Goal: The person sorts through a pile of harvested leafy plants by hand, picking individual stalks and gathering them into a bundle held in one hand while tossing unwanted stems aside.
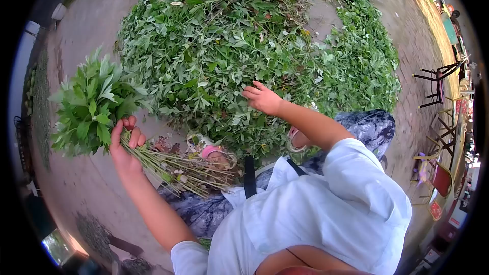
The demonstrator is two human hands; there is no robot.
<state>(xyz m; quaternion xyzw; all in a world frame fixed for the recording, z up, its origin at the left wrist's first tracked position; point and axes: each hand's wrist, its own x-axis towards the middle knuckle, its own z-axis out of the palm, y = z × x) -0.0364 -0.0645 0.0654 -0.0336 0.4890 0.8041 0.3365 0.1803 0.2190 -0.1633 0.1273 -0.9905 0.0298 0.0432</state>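
Observation:
At the left, my left hand [127,142] is wrapped round a bundle of leafy stems [91,107]. The bundle's green leaves fan out to the upper left, and its bare stems [178,168] run down to the right over my lap. My right hand [262,98] touches the near part of a large heap of cut green plants [204,56], its fingers bent and partly spread among the leaves. No stem can be made out in its grasp.
A thinner strip of leaves [361,40] extends along the right side of the heap. Chairs [440,84] and stools stand on the paving at the far right. A white container [59,11] is at the upper left. My feet in pink-and-white shoes touch the heap's near edge.

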